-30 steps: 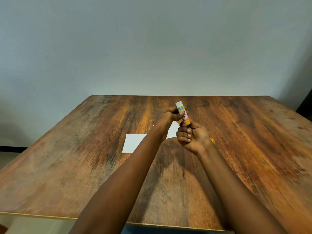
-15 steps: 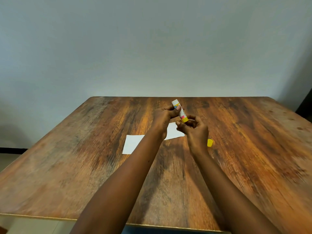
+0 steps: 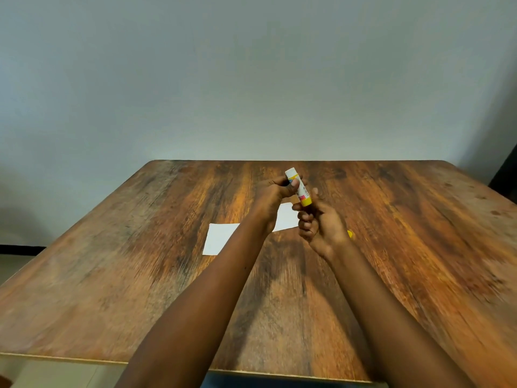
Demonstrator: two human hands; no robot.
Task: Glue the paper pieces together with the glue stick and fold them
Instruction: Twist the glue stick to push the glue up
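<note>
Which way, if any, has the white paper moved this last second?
No. The white paper keeps its place against the far edge of the table.

One wide-angle camera, worn on the head, looks forward and down over the desk (image 3: 140, 275) toward the wall (image 3: 251, 79) behind; the left hand (image 3: 272, 196) and right hand (image 3: 321, 226) sit near, mid-frame.

Two hands are being counted near the centre of the frame: the left hand (image 3: 272, 196) and the right hand (image 3: 321, 225). One glue stick (image 3: 299, 189) is being seen between them. One yellow cap (image 3: 350, 234), mostly hidden, is being glimpsed just right of centre. Two white patches of paper (image 3: 221, 239) are being shown around the centre; whether they are one sheet or two cannot be told, since the join is being covered by an arm. One table (image 3: 112, 261) is being counted across the lower frame.
</note>
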